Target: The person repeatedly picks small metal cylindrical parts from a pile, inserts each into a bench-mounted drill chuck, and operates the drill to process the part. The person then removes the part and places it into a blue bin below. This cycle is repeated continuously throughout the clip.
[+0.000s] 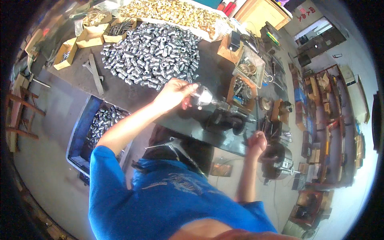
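A bench machine (226, 116) with a dark body stands at the near edge of the dark worktop (212, 50), a silver chuck (204, 97) on its left end. My left hand (175, 95) is closed at the left end of this chuck, thumb on top and fingers curled below; whether a small part sits inside the fingers is hidden. On the right, my right hand (257, 142) is wrapped round the lower end of a long dark lever (258, 114) that rises beside the machine. A large heap of shiny metal fittings (154, 54) lies beyond my left hand.
Brass-coloured parts (172, 12) spread on a white sheet at the back. Small boxes (92, 36) and a flat metal bar (96, 74) lie far left. Below the edge stands a blue crate (80, 132) of fittings. Parts trays (244, 90) and a motor (278, 160) stand right, near shelves (332, 128).
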Motion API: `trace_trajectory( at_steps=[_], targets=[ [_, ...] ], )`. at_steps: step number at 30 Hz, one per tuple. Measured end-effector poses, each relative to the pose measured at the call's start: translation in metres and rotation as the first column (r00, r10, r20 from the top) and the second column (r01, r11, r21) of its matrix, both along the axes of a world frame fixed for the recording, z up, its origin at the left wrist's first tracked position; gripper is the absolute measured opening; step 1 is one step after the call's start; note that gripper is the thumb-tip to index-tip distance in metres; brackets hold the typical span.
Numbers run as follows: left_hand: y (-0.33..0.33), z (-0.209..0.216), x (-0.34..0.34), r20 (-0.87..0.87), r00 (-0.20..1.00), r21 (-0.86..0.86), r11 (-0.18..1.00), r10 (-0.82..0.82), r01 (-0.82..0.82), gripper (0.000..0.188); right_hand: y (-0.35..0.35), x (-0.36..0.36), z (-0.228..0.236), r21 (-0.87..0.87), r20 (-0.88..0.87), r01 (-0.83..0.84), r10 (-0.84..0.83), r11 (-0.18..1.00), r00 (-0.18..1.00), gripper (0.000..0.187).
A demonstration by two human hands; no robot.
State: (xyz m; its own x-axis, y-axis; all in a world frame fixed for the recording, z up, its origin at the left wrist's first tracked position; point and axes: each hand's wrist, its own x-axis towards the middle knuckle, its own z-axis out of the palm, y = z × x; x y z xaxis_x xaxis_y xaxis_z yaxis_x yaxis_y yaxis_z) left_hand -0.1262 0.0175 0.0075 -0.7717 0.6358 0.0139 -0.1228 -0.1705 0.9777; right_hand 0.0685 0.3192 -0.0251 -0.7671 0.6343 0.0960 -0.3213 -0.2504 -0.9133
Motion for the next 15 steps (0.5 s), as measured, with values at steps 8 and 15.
trace_trajectory(
  at_steps=[8,15],
  targets=[
    [-0.005,0.0,0.0,-0.141,0.986,0.162,0.98,-0.091,0.114,0.015,0.002,-0.021,0.031,0.066,-0.072,0.05,-0.045,0.997,0.996,0.015],
    [-0.005,-0.001,0.003,-0.224,0.973,0.04,0.998,0.057,-0.049,0.012,0.038,-0.091,0.032,-0.114,-0.099,0.055,-0.066,0.992,0.993,0.017]
  ],
)
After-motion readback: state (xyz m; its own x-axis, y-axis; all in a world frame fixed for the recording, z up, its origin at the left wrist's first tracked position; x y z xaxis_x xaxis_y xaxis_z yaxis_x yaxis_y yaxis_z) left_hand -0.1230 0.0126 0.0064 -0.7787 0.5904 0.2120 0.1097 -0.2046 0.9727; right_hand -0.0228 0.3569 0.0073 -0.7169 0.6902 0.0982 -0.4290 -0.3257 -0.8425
